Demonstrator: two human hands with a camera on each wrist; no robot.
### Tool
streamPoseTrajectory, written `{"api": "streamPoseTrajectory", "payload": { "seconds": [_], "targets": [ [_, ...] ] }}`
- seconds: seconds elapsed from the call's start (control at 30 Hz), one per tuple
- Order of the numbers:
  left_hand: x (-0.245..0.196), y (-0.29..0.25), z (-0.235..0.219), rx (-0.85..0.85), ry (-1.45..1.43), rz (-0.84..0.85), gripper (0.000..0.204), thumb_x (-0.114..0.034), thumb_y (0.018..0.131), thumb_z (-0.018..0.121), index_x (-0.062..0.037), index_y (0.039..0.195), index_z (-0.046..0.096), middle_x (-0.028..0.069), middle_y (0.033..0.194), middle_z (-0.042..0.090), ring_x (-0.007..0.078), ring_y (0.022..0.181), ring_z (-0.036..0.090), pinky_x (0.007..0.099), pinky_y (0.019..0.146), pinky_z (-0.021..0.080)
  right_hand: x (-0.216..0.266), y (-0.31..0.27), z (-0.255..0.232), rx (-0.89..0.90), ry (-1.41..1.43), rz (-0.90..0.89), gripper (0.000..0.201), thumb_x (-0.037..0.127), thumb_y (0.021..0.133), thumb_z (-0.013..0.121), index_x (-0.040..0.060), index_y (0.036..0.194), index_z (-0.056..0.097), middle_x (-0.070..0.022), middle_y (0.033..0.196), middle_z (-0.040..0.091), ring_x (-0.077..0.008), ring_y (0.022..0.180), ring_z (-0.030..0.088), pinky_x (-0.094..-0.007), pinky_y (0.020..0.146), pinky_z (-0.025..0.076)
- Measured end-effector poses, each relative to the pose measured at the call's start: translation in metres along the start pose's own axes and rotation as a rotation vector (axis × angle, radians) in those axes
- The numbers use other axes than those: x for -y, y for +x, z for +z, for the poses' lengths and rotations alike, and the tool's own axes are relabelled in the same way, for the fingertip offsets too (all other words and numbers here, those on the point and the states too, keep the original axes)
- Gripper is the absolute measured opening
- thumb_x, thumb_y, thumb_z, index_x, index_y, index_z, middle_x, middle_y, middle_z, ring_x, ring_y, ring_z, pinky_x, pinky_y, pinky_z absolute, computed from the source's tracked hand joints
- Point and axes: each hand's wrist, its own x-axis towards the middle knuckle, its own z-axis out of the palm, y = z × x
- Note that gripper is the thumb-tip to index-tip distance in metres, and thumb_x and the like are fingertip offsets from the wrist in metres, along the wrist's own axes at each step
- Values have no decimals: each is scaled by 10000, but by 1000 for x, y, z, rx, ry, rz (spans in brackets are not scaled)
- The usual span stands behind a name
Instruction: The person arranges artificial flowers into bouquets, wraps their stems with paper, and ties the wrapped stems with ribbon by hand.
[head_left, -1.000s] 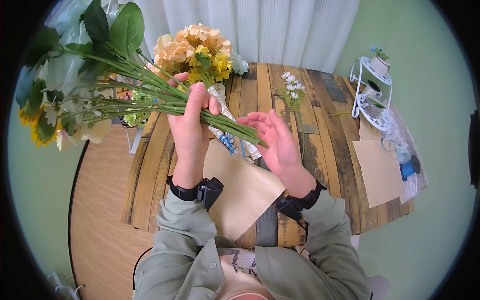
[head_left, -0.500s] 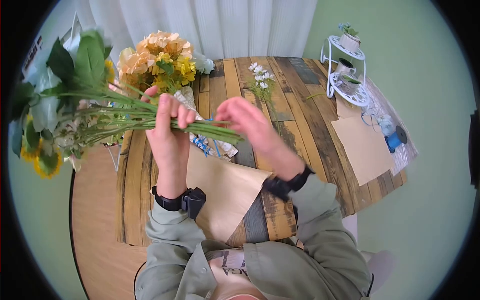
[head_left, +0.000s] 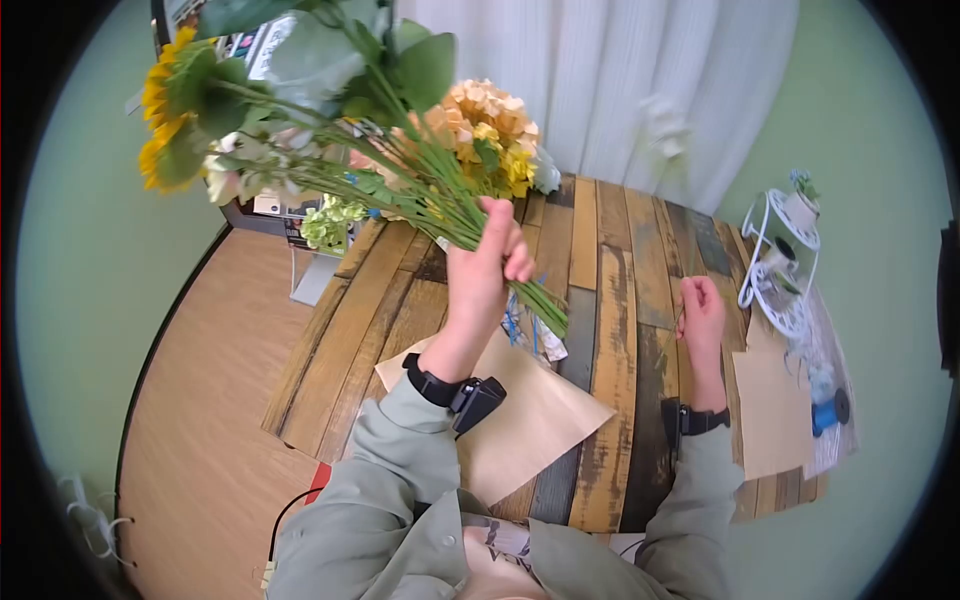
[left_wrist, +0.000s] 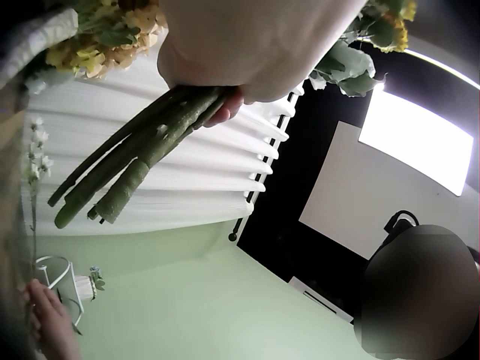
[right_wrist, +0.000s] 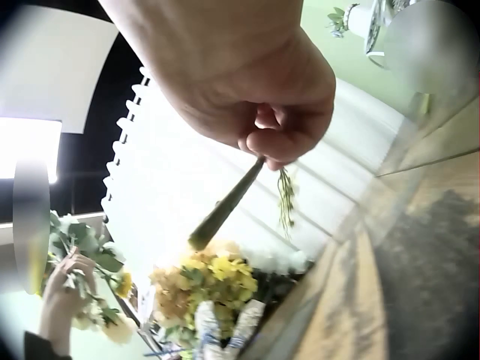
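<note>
My left hand grips a bunch of flowers round its green stems, held up over the table's left side. Sunflowers, pale blossoms and broad leaves fan out to the upper left. Below the fist the cut stem ends stick out in the left wrist view. Over on the right, my right hand pinches a white-flowered sprig, its blurred blossoms standing up before the curtain. In the right wrist view the thick end of its stem juts out beneath thumb and fingers.
A wrapped bouquet of peach and yellow flowers lies at the table's back left. Brown paper covers the front; another sheet lies right, by a blue ribbon spool. A white tiered stand holds small pots.
My right hand left the bunch's stems, moved right and picked the white-flowered sprig up off the table. My left hand still holds the bunch; the head view has shifted.
</note>
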Motion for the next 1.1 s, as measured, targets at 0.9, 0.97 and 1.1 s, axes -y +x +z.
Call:
{"api": "streamPoseTrajectory", "payload": {
  "seconds": [0.9,0.97,1.1],
  "targets": [
    [-8,1,-5,81,178,14,281,-282,960,473,-50,808,510,7,690,488,89,557,461,259,522,403,153,-64,117,331,-166,-751,126,127,848,608,16,905,623,-68,764,579,-149,593,566,-267,514,436],
    [-17,1,-5,89,105,-5,300,-294,961,472,-41,800,492,24,695,479,90,542,447,258,514,401,135,-53,109,296,-207,-770,135,129,853,603,-3,871,622,-75,763,587,-141,623,560,-250,543,432],
    [-21,4,-5,85,31,11,282,-286,960,473,-50,807,463,36,735,472,98,523,434,267,508,403,117,-52,112,498,72,-554,181,151,885,565,-20,848,612,-68,760,591,-122,634,545,-258,570,431]
  ]
}}
